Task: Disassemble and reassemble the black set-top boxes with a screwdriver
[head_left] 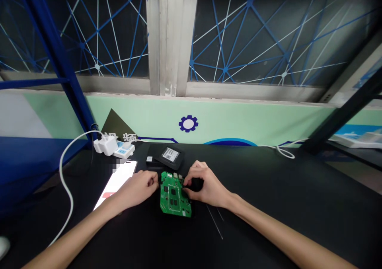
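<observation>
A green circuit board (176, 208) with dark chips and metal ports along its far edge is between my two hands, above the black table. At its upper left edge, my left hand (141, 187) has its fingers curled closed against the board. My right hand (207, 184) pinches the board's upper right edge between thumb and forefinger; the exact contact is hidden by the fingertips. Two thin metal prongs (215, 223), like those of tweezers, show below my right hand. Whether they lie on the table or touch the hand, I cannot tell.
Behind the board lies a flat black drive with a white label (170, 155), resting against another dark item (150, 160). A phone with a lit screen (121, 179) is left, partly behind my left hand. White plugs (106, 145), a power strip (123, 149) and a white cable (61, 169) stand nearby.
</observation>
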`<state>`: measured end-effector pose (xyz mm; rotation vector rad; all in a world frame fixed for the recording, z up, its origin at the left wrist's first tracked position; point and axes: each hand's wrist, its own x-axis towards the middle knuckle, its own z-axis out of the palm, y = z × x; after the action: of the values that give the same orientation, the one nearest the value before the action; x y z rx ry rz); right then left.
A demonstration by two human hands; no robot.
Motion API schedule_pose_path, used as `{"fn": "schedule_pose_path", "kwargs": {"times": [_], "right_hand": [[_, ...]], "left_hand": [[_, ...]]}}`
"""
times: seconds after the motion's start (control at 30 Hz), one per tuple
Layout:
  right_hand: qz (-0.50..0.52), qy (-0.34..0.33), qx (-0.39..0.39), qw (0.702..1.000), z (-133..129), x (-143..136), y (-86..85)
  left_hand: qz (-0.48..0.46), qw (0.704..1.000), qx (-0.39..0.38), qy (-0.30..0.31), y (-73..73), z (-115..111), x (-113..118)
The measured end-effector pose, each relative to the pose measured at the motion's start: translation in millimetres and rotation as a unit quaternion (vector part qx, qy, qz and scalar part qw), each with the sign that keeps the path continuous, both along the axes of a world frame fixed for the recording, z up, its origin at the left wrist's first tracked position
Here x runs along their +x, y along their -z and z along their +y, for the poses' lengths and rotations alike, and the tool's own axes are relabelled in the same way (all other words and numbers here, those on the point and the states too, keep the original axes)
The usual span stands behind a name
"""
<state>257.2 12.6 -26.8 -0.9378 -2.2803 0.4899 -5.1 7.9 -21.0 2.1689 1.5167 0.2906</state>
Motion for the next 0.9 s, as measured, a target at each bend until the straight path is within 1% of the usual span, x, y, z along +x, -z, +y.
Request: {"fn": "schedule_pose_path", "kwargs": {"times": [0.13,0.4,0.67,0.8,0.9], "right_hand": [[-0.012,0.009,0.014,1.000,-0.4,-1.1,0.0],[-0.041,0.011,0.040,0.998,-1.7,-2.2,-0.8],[-0.063,0.011,0.048,0.997,1.3,-1.8,3.0],[-0.070,0.007,0.055,0.996,2.0,-0.3,3.2],[-0.065,0.008,0.061,0.996,2.1,1.5,0.5]], "left_hand": [[-0.004,1.000,-0.011,0.000,-1.2,-0.8,0.7],[-0.012,1.000,0.001,-0.003,4.0,-0.6,-1.2],[-0.010,1.000,-0.003,-0.006,-3.6,-4.1,1.1],[0.003,1.000,0.004,-0.013,-4.0,-5.9,2.3],[0.016,1.000,0.010,-0.015,-2.7,-7.1,2.8]]}}
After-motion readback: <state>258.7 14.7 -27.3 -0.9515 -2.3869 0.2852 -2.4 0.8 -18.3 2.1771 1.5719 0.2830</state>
